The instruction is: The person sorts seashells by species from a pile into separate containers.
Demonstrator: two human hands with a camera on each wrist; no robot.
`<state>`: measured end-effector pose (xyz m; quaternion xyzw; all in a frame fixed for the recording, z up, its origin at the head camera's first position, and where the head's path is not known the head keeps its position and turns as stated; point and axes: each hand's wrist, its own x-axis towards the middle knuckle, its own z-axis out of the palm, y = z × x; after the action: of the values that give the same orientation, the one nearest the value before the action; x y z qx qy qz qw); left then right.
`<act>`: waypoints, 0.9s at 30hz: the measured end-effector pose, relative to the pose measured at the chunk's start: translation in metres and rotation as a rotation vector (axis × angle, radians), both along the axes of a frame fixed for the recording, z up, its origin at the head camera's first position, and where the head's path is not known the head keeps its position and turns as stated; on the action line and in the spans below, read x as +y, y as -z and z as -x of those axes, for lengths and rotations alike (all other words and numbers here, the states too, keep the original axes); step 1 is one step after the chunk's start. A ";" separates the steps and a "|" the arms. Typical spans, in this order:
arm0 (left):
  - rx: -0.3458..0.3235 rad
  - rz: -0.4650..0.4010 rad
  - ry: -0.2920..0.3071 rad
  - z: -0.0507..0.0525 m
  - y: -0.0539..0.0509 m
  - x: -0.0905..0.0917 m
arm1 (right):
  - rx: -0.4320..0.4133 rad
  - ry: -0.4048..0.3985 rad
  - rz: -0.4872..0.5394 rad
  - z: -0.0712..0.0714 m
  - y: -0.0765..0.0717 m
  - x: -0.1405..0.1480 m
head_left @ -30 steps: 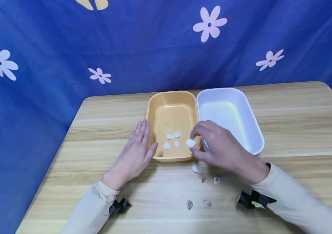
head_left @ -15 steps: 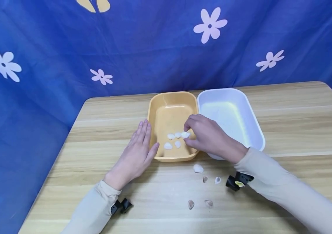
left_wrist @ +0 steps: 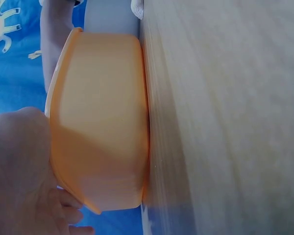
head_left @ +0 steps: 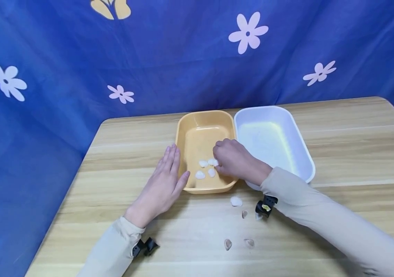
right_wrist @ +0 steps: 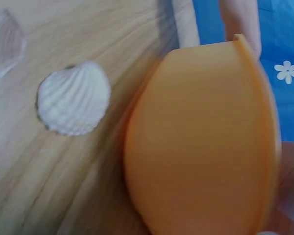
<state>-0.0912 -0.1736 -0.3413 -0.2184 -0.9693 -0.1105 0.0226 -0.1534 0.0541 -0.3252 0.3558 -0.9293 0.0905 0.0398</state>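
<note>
My left hand (head_left: 160,186) lies with straight fingers along the left rim of the orange tray (head_left: 206,189); the left wrist view shows it against the tray's side. Inside the tray's near half, my right hand (head_left: 235,159) pinches a white shell (head_left: 215,162) with curled fingers, which partly cover it. Beside that are several white shells, among them one at the left (head_left: 200,175) and one nearer the hand (head_left: 212,172). In the right wrist view the tray wall (right_wrist: 201,142) hides most of that hand's fingers.
A white tray (head_left: 312,173) stands against the orange one's right side. On the wooden table before the trays lie a ribbed white shell (head_left: 236,201) and several smaller shells, one of them (head_left: 228,244) nearer the front. A blue flowered cloth (head_left: 183,57) hangs behind.
My right hand has moved left and deeper into the orange tray with the shell, which is now down beside the other white shells. My left hand stays at the rim.
</note>
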 end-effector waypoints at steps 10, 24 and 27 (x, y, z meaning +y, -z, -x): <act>0.006 -0.017 0.003 0.000 0.001 0.000 | -0.043 0.037 -0.156 0.002 0.006 -0.007; -0.010 -0.004 -0.008 0.000 0.001 0.002 | -0.074 0.057 -0.213 0.001 0.009 -0.010; -0.009 0.001 -0.008 0.000 0.000 0.002 | -0.050 0.053 -0.186 -0.001 0.008 -0.010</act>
<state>-0.0912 -0.1717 -0.3412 -0.2139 -0.9704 -0.1108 0.0188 -0.1525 0.0437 -0.3331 0.3311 -0.9434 0.0115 -0.0140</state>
